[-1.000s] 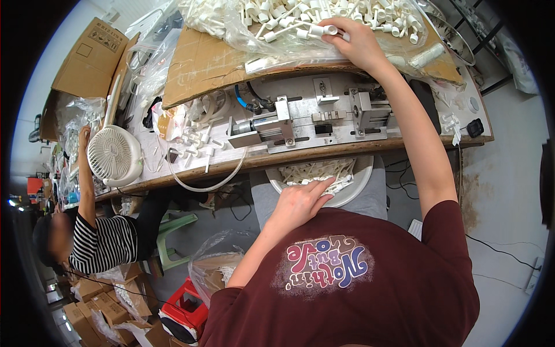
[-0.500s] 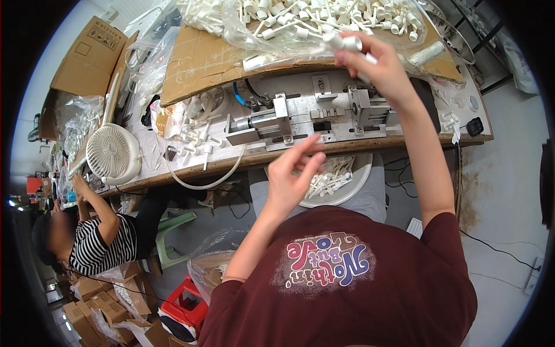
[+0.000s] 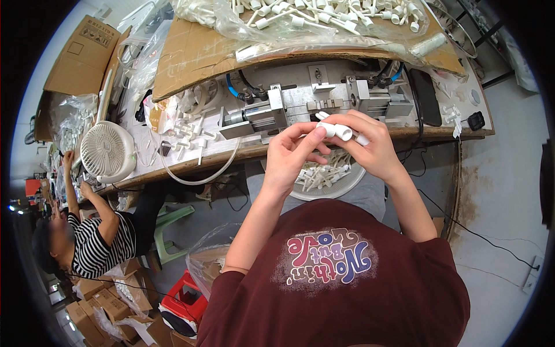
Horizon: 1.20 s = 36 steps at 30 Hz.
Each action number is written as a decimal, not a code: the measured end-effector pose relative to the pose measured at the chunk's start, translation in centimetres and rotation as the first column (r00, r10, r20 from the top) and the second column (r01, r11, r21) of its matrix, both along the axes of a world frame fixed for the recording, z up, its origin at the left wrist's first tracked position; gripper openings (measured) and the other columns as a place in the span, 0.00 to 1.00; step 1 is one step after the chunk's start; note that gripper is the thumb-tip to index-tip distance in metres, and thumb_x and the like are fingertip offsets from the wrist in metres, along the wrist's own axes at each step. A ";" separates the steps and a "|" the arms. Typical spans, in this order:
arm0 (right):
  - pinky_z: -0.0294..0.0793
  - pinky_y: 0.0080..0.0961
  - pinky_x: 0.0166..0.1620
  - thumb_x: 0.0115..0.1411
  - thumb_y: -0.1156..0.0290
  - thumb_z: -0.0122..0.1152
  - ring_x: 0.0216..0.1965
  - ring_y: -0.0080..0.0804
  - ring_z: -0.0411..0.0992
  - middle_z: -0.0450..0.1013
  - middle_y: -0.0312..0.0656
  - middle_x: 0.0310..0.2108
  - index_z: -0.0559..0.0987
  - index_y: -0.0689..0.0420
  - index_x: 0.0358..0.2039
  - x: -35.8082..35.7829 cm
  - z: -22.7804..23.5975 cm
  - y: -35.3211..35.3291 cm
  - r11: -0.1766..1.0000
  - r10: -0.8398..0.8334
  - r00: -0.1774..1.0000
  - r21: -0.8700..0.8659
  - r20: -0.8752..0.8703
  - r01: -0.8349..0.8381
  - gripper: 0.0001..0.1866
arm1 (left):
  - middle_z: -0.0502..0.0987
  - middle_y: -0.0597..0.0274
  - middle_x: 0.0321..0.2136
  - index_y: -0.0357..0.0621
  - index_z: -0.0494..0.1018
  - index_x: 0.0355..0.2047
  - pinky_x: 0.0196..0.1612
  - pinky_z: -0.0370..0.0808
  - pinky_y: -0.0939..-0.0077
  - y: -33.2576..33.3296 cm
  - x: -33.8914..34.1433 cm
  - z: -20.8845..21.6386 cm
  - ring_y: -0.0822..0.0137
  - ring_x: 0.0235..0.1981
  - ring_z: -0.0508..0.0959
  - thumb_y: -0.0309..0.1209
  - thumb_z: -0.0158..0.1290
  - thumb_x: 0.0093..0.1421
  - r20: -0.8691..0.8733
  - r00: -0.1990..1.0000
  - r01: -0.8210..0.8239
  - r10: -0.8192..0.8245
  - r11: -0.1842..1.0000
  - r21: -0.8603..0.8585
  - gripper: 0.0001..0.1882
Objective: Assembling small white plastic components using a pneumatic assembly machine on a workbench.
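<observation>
Since the earlier frame, the right hand [image 3: 370, 144] has come down and back from beside the heap, and the left hand [image 3: 289, 156] has shifted to meet it. Between them, in front of the person's chest, are the white plastic capped stems [image 3: 343, 132], off the counter [image 3: 254, 153]. The visible caps line up roughly across the body, sloping slightly down toward the right; one round mouth faces the viewer. They lie to the right of the left hand and just left of the right palm, with both hands about equally near.

The right hand is closed round the pieces, its fingers bent over the top and its forearm angled inward. The left hand has thumb and forefinger drawn close at the leftmost cap, the other fingers loosely curled; whether it grips or only touches is unclear.

Below the hands, a white bowl [image 3: 326, 198] of similar parts sits at the lap. Just beyond them stands the metal clamping fixture [image 3: 300, 98]. Farther back, a heap of capped stems [image 3: 341, 14] lies over a cardboard sheet [image 3: 191, 63]. Off left are a white fan [image 3: 106, 151] and a co-worker in a striped shirt [image 3: 98, 248].
</observation>
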State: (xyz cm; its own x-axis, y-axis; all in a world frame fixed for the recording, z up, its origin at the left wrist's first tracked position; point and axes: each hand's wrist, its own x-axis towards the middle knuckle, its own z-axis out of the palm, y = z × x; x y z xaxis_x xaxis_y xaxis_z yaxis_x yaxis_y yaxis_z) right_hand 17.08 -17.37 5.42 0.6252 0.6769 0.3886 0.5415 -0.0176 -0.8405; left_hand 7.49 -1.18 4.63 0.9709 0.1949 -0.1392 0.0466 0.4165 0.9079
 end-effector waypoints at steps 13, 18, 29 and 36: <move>0.71 0.26 0.32 0.49 0.84 0.60 0.30 0.34 0.72 0.72 0.40 0.28 0.81 0.52 0.49 -0.4 -0.1 -1.1 0.986 0.025 0.979 -0.164 0.200 0.008 0.25 | 0.81 0.54 0.38 0.31 0.75 0.50 0.37 0.82 0.79 1.3 -1.2 -0.9 0.70 0.34 0.81 0.27 0.57 0.62 -0.101 0.993 0.059 -0.065 0.997 -0.058 0.17; 0.70 0.22 0.34 0.54 0.80 0.62 0.29 0.25 0.71 0.75 0.38 0.30 0.83 0.56 0.46 0.7 -0.3 -2.5 0.989 -0.072 0.997 -0.132 0.012 0.073 0.18 | 0.78 0.56 0.38 0.30 0.76 0.48 0.39 0.83 0.78 2.6 -2.4 -0.5 0.70 0.36 0.81 0.24 0.59 0.59 -0.038 0.998 0.043 -0.047 0.994 -0.098 0.16; 0.68 0.14 0.33 0.60 0.75 0.63 0.29 0.14 0.67 0.75 0.30 0.32 0.82 0.58 0.46 0.7 -1.8 -1.1 0.932 -0.263 0.862 0.116 -0.434 0.343 0.13 | 0.77 0.57 0.45 0.36 0.80 0.38 0.39 0.82 0.75 -0.3 -0.1 -1.9 0.65 0.38 0.82 0.19 0.65 0.49 0.303 0.952 -0.255 0.052 0.682 0.685 0.14; 0.67 0.12 0.32 0.60 0.75 0.64 0.30 0.12 0.67 0.75 0.31 0.33 0.82 0.58 0.46 0.2 -1.4 -1.6 0.910 -0.269 0.860 0.177 -0.433 0.374 0.13 | 0.82 0.69 0.44 0.47 0.82 0.36 0.29 0.76 0.75 -0.6 2.1 -5.2 0.64 0.25 0.79 0.30 0.66 0.47 0.395 0.916 -0.398 -0.064 -0.052 0.916 0.14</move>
State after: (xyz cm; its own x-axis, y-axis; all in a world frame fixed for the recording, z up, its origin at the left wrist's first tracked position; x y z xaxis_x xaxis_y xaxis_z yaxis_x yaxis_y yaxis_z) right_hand 17.31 -18.97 3.98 0.9256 0.3260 0.1923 0.1677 0.1022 -0.9805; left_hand 9.60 -1.82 -0.54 0.8173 0.0668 0.5723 -0.1576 -0.9295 0.3335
